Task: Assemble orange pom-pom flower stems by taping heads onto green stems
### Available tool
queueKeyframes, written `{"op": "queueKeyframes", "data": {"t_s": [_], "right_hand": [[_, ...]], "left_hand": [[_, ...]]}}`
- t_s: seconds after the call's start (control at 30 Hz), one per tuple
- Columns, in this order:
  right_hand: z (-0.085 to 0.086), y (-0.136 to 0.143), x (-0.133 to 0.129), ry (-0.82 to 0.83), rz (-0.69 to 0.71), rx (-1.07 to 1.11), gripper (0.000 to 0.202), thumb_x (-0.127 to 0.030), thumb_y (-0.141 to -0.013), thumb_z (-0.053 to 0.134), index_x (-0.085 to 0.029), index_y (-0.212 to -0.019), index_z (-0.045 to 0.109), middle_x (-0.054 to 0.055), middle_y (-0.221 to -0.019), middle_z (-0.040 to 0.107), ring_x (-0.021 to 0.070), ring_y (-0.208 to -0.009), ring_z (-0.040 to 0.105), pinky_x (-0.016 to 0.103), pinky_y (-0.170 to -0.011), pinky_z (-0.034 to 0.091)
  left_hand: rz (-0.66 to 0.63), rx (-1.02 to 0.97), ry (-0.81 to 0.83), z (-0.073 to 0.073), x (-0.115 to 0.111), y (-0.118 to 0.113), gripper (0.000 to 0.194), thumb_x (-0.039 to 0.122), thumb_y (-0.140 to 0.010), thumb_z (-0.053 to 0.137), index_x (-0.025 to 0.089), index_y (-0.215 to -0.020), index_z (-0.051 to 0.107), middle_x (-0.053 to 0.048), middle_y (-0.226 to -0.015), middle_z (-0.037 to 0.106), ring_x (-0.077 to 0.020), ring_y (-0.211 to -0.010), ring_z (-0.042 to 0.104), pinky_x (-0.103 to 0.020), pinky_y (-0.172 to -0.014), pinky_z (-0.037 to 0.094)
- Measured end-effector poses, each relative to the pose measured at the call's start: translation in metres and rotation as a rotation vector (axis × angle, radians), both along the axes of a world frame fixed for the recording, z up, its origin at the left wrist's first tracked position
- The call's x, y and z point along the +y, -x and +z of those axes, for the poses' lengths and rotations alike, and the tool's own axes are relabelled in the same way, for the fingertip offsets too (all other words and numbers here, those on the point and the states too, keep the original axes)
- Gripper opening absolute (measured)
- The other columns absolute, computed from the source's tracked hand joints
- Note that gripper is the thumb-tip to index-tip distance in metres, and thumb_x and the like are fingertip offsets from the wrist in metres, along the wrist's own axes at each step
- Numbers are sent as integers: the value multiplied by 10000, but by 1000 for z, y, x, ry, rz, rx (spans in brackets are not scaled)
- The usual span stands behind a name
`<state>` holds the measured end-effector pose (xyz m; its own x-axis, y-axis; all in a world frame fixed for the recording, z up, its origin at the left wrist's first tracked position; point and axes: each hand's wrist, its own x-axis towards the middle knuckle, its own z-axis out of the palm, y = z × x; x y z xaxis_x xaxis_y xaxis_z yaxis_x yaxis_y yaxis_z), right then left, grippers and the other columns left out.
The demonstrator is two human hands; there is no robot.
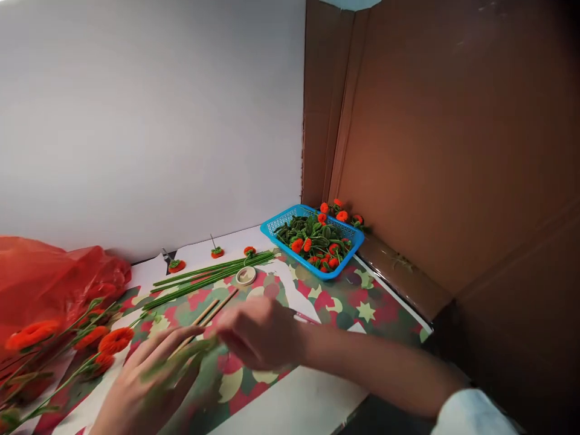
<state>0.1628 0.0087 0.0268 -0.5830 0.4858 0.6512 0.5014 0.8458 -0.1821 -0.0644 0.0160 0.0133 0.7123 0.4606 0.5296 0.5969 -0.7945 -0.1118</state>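
My left hand (151, 377) is low at the centre left, over the patterned table cover, with a blurred green fuzzy piece (174, 362) across its fingers. My right hand (260, 332) is just right of it, its fingers closed at the right end of that green piece. Two thin wooden sticks (208, 313) lie on the cover beyond my hands. Behind them are a roll of white tape (246, 276) and a bundle of long green stems (203, 278). Motion blurs the green piece, so its exact shape cannot be made out.
A blue basket (328, 275) of green leaves and orange flowers stands at the back right, against a cardboard wall (444, 151). Orange flowers on stems (115, 340) and a red plastic bag (58, 272) are at the left. Small orange flower heads (217, 252) sit near the white wall.
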Motion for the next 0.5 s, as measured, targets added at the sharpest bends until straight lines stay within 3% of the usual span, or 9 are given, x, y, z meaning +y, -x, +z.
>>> {"op": "queueKeyframes", "data": {"t_s": [0.1,0.17,0.2,0.33,0.4,0.47,0.5], "right_hand": [[-34,-16,-21,-105,132,-86,154,-346,-891,368,-240,-902,480,-49,-664,596,112,-571,537,244,-467,343],[-55,-21,-24,-120,247,-60,118,-298,-894,383,-259,-888,494,-79,-633,596,94,-536,527,226,-432,331],[-63,-23,-24,-95,236,-16,132,-312,-904,377,-257,-897,497,-82,-637,608,94,-531,533,222,-433,346],[-89,-26,-21,209,59,267,248,-344,-904,359,-187,-1051,481,-11,-769,673,95,-631,621,180,-588,467],[-100,-23,-19,408,-45,389,270,-359,-874,409,-182,-1057,500,-9,-738,668,102,-599,621,175,-561,474],[-111,-17,-17,591,-207,381,251,-382,-817,508,-214,-996,560,-3,-766,678,135,-654,640,197,-584,490],[-115,-13,-15,673,-225,342,226,-373,-786,552,-227,-955,588,-5,-777,687,143,-670,644,197,-589,493]], "left_hand": [[-19,-12,56,21,36,-64,134,216,-816,532,251,-900,630,-38,-1003,660,-214,-910,596,-355,-772,492],[-28,-52,118,32,61,-108,136,214,-832,512,230,-914,620,-53,-1001,649,-213,-929,577,-369,-802,483],[-36,-63,157,37,74,-129,149,224,-837,509,221,-945,612,-61,-1016,640,-212,-937,569,-378,-820,479],[-74,0,398,44,131,-201,468,356,-751,613,201,-1183,521,-103,-1219,541,-262,-1088,501,-427,-896,451],[-107,116,541,42,158,-225,605,385,-676,668,201,-1229,504,-113,-1270,506,-288,-1143,473,-430,-927,433],[-154,207,661,39,181,-238,587,353,-654,670,211,-1208,536,-100,-1248,531,-284,-1132,493,-405,-922,436],[-170,224,707,38,191,-242,533,335,-669,649,217,-1181,559,-88,-1215,559,-270,-1106,516,-389,-911,441]]}}
